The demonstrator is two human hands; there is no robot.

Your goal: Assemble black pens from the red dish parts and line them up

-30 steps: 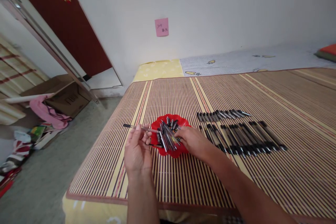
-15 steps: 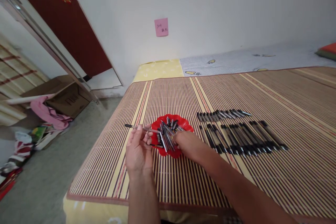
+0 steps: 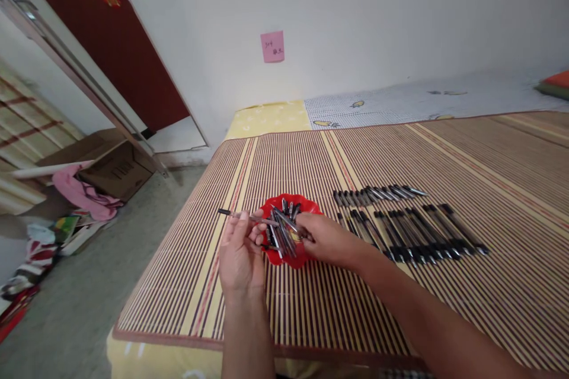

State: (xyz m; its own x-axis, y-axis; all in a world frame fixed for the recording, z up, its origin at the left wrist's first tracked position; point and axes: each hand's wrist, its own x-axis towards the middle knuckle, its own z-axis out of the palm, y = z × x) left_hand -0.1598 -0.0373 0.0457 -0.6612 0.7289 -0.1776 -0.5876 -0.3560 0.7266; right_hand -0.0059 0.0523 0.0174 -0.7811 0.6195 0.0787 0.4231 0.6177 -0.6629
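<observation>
A slim pen (image 3: 267, 221) with a black end lies across the fingers of my left hand (image 3: 242, 249), held under the thumb at the left rim of a red scalloped bowl (image 3: 312, 204). Several pens and pen parts (image 3: 282, 237) are heaped inside the bowl. Over its right side, my right hand (image 3: 322, 237) has its fingers closed on the end of another pen (image 3: 287, 219), though the fingertips are partly hidden. To the right, clear pens with black ends (image 3: 415, 234) lie side by side in a slanting row. Behind them is a row of shorter black-and-clear pieces (image 3: 377, 193).
Everything rests on a striped bamboo mat (image 3: 275, 160) covering a bed. A pink note (image 3: 272, 47) is stuck to the white wall behind. On the floor at left are a cardboard box (image 3: 118, 172), a pink cloth (image 3: 86, 192) and other clutter.
My left hand has shifted slightly right with its pen. My right hand has lifted and turned a little at the bowl's right side, uncovering more of the bowl's inside.
</observation>
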